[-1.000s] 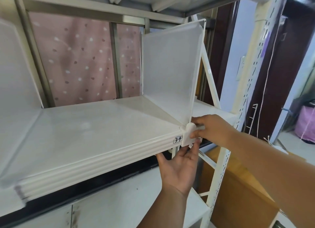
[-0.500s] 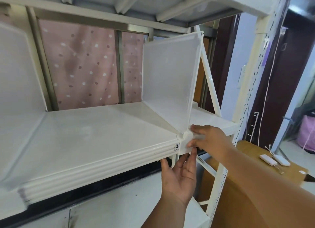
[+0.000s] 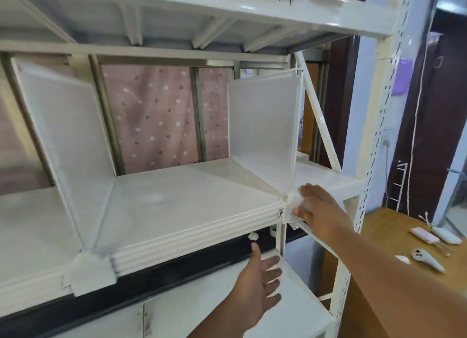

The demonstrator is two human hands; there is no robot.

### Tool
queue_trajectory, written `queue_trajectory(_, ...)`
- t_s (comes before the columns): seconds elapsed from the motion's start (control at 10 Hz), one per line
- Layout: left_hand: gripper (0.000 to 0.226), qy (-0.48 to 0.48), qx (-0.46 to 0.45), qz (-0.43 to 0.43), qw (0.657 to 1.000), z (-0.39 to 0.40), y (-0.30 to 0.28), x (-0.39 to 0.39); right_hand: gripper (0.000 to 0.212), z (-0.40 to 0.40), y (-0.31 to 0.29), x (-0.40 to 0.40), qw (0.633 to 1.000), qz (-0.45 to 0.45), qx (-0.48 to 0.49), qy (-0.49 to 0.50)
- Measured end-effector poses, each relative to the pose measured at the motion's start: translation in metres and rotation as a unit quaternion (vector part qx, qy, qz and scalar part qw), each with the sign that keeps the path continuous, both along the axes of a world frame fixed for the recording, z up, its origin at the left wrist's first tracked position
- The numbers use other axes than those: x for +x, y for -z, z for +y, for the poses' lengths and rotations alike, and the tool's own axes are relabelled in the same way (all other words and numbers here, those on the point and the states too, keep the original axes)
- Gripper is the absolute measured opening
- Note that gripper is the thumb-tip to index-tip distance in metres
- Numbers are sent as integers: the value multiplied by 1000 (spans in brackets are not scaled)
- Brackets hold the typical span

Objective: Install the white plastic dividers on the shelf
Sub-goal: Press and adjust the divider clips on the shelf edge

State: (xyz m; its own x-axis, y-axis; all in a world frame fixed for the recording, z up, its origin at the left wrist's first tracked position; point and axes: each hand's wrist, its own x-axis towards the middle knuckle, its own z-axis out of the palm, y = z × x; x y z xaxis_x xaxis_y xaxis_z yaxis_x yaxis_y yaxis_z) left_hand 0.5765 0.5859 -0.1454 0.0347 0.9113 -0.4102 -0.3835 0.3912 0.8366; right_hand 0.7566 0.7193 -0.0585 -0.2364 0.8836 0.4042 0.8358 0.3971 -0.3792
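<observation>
While the right hand (image 3: 319, 210) pinches the clip (image 3: 293, 209) at the front foot of the right divider (image 3: 262, 133), that panel runs front to back on the shelf (image 3: 182, 206) — the left hand (image 3: 255, 282) hangs open below the edge, farther off.

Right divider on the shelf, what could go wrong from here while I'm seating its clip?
1. The right hand presses only the clip at the front edge; the tall divider may lean if it isn't seated.
2. The left hand hangs open below the shelf, supporting nothing, so a slipping clip could drop.
</observation>
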Motion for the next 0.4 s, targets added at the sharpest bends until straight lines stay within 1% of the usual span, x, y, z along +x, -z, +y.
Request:
queue_trajectory(0.1, 87, 41, -38, 147, 988, -37, -5, -34, 74, -16, 3, -8, 998, -52, 1, 44)
queue_trajectory(0.2, 92, 76, -71, 223, 969, -78, -29, -81, 88, -39, -10, -22, 992, -91, -23, 89)
queue_trajectory(0.3, 98, 130, -84, 307, 939, -117, -62, -125, 100, -59, -29, -36, 983, -93, -92, 127)
queue_trajectory(0.4, 99, 173, -130, 392, 894, -139, -102, -155, 103, -65, -46, -51, 976, -103, -149, 122)
